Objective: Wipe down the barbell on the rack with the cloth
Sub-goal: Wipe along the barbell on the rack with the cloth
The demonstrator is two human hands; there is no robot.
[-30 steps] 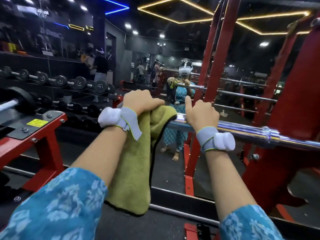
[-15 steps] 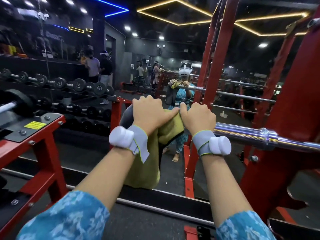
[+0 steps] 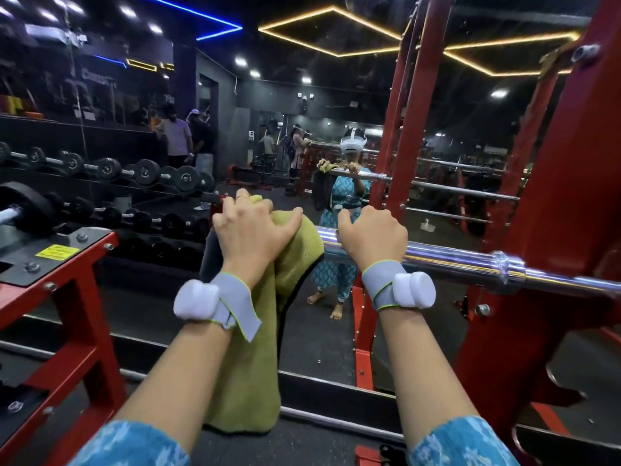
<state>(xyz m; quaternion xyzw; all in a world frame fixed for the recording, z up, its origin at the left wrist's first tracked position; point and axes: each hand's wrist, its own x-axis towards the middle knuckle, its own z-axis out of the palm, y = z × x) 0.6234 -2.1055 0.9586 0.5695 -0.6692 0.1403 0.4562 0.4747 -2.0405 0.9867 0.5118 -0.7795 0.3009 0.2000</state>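
Left hand (image 3: 250, 230) slid leftward off right hand (image 3: 369, 235), fingers clamping olive-green towel cloth (image 3: 255, 348) over left-right chrome steel barbell (image 3: 453, 257); right fingers wrap barbell bare.

- The left hand (image 3: 250, 230) lies on top of the barbell (image 3: 453, 260), back of the hand up, fingers curled forward over the bar. It grips the cloth (image 3: 255, 348), which is draped over the bar under the palm.
- The right hand (image 3: 371, 238) grips the bare barbell just to the right of the cloth, knuckles up and fingers wrapped over the bar.
- The two hands are near each other on the bar but do not touch.
- Both forearms reach forward and up to the barbell, almost parallel.
- Each wrist wears a grey band with a white puck: the left wrist band (image 3: 215, 302) and the right wrist band (image 3: 400, 289), both below the bar.
- Blue patterned sleeves (image 3: 134, 445) cover the upper forearms.
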